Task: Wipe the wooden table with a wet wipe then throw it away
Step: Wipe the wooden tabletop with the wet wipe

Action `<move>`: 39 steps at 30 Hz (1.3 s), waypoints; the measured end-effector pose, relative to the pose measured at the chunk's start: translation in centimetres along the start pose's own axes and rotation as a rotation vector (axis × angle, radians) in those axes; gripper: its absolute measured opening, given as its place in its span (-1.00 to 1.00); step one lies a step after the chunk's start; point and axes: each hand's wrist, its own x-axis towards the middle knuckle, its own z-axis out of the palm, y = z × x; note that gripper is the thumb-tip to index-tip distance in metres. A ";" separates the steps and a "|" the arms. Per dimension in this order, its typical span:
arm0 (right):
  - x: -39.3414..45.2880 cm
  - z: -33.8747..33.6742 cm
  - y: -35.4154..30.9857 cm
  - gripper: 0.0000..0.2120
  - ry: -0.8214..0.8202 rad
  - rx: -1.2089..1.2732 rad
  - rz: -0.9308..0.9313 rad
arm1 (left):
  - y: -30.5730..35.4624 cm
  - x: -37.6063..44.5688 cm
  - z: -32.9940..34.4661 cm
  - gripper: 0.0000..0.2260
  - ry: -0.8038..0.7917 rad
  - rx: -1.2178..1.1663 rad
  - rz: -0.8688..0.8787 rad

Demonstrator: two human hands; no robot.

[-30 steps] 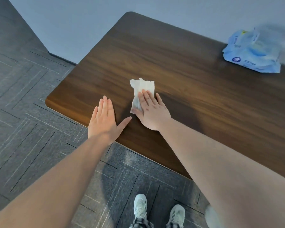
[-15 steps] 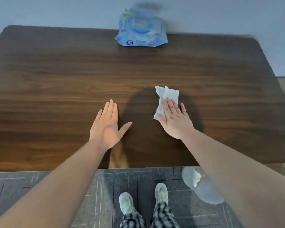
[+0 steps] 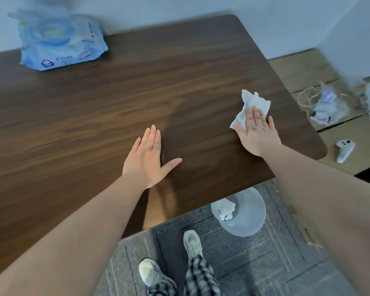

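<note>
A crumpled white wet wipe (image 3: 251, 103) lies on the dark wooden table (image 3: 115, 99), near its right edge. My right hand (image 3: 257, 133) presses flat on the wipe's near part, fingers together, pinning it to the wood. My left hand (image 3: 149, 159) rests flat on the table's middle front, palm down, thumb spread, holding nothing. A translucent bin (image 3: 241, 212) with a used white wipe inside stands on the floor just below the table's front right edge.
A blue pack of wet wipes (image 3: 60, 43) sits at the table's far left by the wall. Cardboard (image 3: 303, 69) covers the floor to the right, with a plastic bag (image 3: 329, 103) and a white controller (image 3: 344, 150) on it. My shoes (image 3: 192, 244) stand on grey carpet.
My right hand has slid the wipe rightward across the table, from the left corner to near the right edge. My view has turned right with it. The left hand stays flat.
</note>
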 end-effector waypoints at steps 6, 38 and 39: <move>0.3 0.0 1.4 -0.32 0.003 0.027 0.021 | 0.7 0.3 0.7 -0.09 -0.014 0.039 -0.039; -16.7 7.9 -56.1 -0.34 -0.022 -0.150 -0.975 | -33.8 -31.2 5.4 0.00 0.057 -0.144 -0.886; -16.8 7.9 -56.5 -0.34 -0.013 -0.141 -0.998 | -33.6 -30.6 5.0 0.01 0.060 -0.136 -0.885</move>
